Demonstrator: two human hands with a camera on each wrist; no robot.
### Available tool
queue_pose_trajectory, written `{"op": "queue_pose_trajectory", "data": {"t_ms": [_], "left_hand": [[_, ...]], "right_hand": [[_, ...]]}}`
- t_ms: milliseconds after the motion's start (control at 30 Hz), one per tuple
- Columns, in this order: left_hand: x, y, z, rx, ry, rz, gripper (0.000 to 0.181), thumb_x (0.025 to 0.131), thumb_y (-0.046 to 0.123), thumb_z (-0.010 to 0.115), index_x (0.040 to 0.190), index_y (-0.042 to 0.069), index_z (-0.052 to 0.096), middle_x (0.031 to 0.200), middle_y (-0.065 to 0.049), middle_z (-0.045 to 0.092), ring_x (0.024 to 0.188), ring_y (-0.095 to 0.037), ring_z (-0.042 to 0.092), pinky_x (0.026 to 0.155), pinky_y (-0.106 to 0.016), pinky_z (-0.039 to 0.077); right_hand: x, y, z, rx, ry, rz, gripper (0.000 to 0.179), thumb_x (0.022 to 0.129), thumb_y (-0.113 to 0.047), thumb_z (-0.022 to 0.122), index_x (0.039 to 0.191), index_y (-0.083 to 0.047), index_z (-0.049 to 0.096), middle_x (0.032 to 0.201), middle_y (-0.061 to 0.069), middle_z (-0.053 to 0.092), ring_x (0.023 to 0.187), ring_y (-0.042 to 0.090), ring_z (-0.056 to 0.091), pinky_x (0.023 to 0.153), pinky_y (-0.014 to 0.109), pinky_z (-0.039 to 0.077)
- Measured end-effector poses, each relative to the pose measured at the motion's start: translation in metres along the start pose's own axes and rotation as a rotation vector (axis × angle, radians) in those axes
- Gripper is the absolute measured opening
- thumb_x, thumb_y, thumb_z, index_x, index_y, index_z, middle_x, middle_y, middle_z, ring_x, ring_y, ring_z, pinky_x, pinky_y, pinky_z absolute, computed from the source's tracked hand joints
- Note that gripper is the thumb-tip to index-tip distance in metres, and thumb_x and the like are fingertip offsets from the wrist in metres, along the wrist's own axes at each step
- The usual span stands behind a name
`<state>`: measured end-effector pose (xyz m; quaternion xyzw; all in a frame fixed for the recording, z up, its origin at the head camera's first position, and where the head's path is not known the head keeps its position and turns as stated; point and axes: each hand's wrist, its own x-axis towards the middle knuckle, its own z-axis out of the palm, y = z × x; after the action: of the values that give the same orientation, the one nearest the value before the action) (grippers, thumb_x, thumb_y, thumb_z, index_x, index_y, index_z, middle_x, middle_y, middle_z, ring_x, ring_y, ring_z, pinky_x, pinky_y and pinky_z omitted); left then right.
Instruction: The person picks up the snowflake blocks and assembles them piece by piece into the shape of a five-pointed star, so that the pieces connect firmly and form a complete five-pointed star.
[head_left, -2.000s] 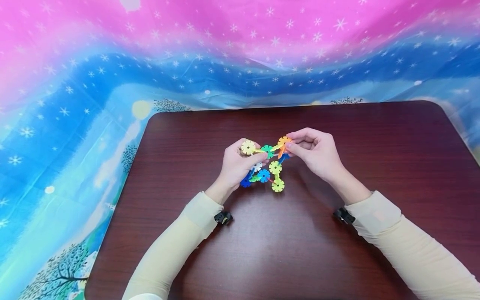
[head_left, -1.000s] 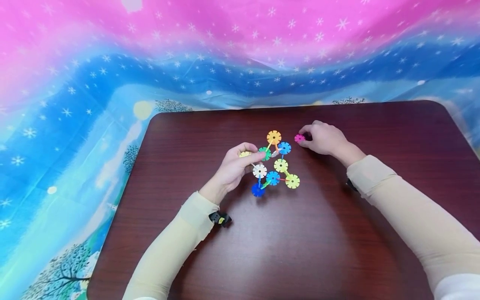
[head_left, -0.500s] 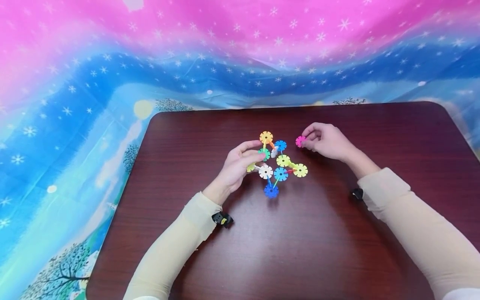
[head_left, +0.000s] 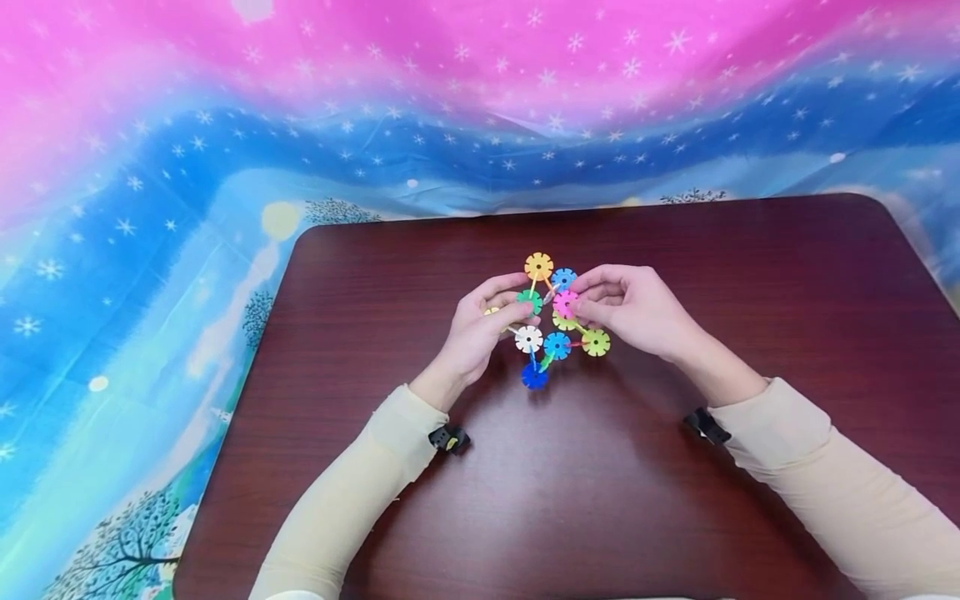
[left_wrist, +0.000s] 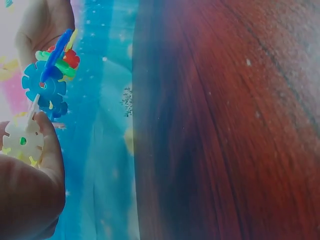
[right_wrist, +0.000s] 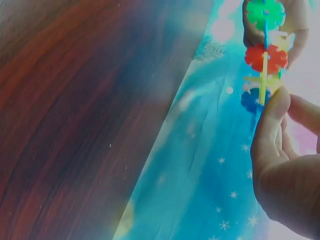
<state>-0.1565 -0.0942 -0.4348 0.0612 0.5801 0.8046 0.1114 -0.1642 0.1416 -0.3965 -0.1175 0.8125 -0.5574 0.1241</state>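
Over the table, my left hand (head_left: 474, 327) pinches a ring-like build of notched plastic snowflake discs at its green disc (head_left: 528, 302). An orange disc (head_left: 538, 266) tops the build, with a white disc (head_left: 528, 339) and a dark blue disc (head_left: 535, 377) lower down. My right hand (head_left: 637, 310) pinches a pink snowflake disc (head_left: 566, 303) against the build's right side, by a light blue disc (head_left: 564, 280). Whether the pink disc is slotted in cannot be made out. In the right wrist view a red disc (right_wrist: 266, 58) shows edge-joined above my thumb; fingers hide the pink disc there.
A dark brown wooden table (head_left: 570, 500) with rounded corners lies beneath both hands. Behind and to the left hangs a pink and blue cloth (head_left: 225, 150) printed with snowflakes and trees. Black wrist straps (head_left: 450, 438) sit on both cuffs.
My right hand let go of the orange disc's area, picked up a pink disc from the right, and brought it left against the build. My left hand kept its hold while the build turned.
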Motion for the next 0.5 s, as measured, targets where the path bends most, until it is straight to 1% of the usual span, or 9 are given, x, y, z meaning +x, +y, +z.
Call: {"op": "queue_pose_trajectory", "data": {"t_ms": [100,267,367,433,500], "left_hand": [[0.000,0.000,0.002,-0.006,-0.010,0.001,0.044,0.097,-0.006,0.065,0.139,-0.007,0.055,0.092,-0.004,0.069,0.077,-0.015,0.074,0.081,-0.030,0.060],[0.000,-0.002,0.004,-0.026,-0.017,-0.006,0.047,0.096,-0.007,0.064,0.141,-0.009,0.051,0.093,-0.005,0.067,0.076,-0.016,0.074,0.084,-0.030,0.060],[-0.001,-0.003,0.005,-0.021,-0.010,-0.013,0.050,0.095,-0.008,0.063,0.143,-0.007,0.049,0.094,-0.005,0.066,0.075,-0.015,0.074,0.086,-0.033,0.060],[0.000,-0.004,0.007,-0.018,-0.001,-0.015,0.048,0.096,-0.007,0.064,0.141,-0.005,0.050,0.094,-0.006,0.066,0.075,-0.016,0.074,0.085,-0.035,0.061],[0.000,-0.004,0.009,-0.009,0.003,-0.012,0.040,0.097,-0.002,0.066,0.135,-0.004,0.052,0.094,-0.007,0.065,0.074,-0.018,0.074,0.084,-0.039,0.062]], "right_hand": [[-0.001,-0.001,0.003,0.023,0.026,0.007,0.029,0.096,-0.015,0.077,0.119,0.000,0.070,0.100,0.018,0.074,0.082,0.021,0.075,0.073,0.031,0.062],[0.000,0.001,0.006,0.088,0.051,0.003,0.029,0.096,-0.011,0.076,0.120,0.004,0.068,0.100,0.021,0.074,0.083,0.021,0.075,0.075,0.032,0.063],[0.000,0.003,0.008,0.133,0.063,-0.001,0.029,0.097,-0.010,0.075,0.119,0.007,0.067,0.100,0.022,0.074,0.083,0.020,0.076,0.076,0.034,0.063],[0.000,0.004,0.010,0.159,0.065,0.000,0.029,0.097,-0.009,0.075,0.119,0.007,0.067,0.100,0.022,0.074,0.083,0.021,0.076,0.076,0.035,0.063],[-0.001,0.005,0.012,0.173,0.060,0.000,0.028,0.097,-0.009,0.075,0.118,0.008,0.066,0.099,0.022,0.074,0.083,0.021,0.076,0.077,0.035,0.063]]}}
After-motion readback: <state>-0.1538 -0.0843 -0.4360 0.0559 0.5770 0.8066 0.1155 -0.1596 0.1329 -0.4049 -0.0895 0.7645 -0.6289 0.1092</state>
